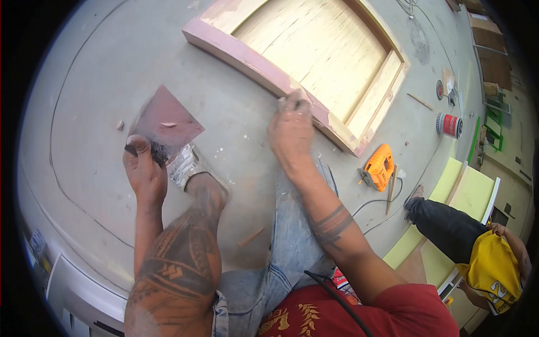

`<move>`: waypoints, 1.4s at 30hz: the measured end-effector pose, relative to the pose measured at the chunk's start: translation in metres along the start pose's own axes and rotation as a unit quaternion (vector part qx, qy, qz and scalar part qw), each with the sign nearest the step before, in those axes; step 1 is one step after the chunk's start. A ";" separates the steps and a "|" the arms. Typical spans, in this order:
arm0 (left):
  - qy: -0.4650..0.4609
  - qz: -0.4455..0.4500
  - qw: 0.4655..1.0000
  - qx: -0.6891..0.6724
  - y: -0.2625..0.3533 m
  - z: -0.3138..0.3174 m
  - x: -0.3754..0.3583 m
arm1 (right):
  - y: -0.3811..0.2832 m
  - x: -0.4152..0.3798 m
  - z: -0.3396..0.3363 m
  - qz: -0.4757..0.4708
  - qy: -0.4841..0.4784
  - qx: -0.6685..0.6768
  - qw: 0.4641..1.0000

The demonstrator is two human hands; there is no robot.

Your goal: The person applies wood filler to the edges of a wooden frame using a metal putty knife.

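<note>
My left hand (147,164) is closed on the near corner of a thin, dark reddish sheet (171,112), thumb on top. A small pink dab of filler (168,124) lies on the sheet, and dark smears mark its near part. My right hand (291,132) rests at the edge of a wooden frame panel (309,42), fingers bent and pressed together. Whatever those fingers hold is hidden from this angle. Pink filler (241,53) coats the frame's near side, running along to my right fingers.
Right of the panel lie an orange jigsaw (379,167) with its cord, a thin wooden stick (391,191) and a red-labelled can (449,125). Another person in a yellow shirt (497,264) is at far right, beside pale green panels (471,194). My sandalled foot (188,168) is near the sheet.
</note>
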State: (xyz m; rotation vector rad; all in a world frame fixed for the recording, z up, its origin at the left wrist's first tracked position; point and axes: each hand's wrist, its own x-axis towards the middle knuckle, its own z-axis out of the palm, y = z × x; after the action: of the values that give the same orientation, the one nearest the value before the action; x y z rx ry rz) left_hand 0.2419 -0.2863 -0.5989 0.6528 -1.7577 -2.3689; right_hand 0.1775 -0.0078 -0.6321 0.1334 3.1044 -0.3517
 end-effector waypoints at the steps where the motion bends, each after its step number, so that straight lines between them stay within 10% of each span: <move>1: -0.007 -0.007 1.000 -0.025 0.001 0.002 -0.001 | -0.005 0.003 -0.001 -0.007 -0.011 0.019 1.000; 4: -0.032 -0.094 0.987 -0.124 0.005 0.011 -0.003 | -0.017 0.013 -0.015 -0.040 -0.045 0.099 0.993; 7: -0.079 -0.344 0.865 -0.356 0.006 0.025 0.004 | -0.020 0.011 -0.058 -0.142 -0.055 0.222 0.963; 14: -0.313 -0.370 0.803 -0.347 0.000 0.057 0.007 | -0.023 -0.028 -0.115 -0.543 -0.002 0.213 0.812; 23: -0.121 -0.264 0.913 -0.288 0.020 0.037 0.001 | 0.060 -0.035 -0.087 -0.301 -0.129 -0.055 0.943; 30: -0.182 -0.196 0.873 -0.408 0.026 0.016 0.018 | 0.119 -0.005 -0.093 0.164 -0.095 0.015 0.982; 42: -0.069 -0.203 0.902 -0.375 0.024 0.008 0.008 | 0.049 0.065 -0.033 0.123 -0.131 0.068 0.981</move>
State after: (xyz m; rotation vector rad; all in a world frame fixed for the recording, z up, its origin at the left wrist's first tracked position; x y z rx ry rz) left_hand 0.2271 -0.2894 -0.5768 0.7728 -0.6227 -3.1150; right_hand 0.1162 0.0522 -0.6125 0.4310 2.7621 -0.5239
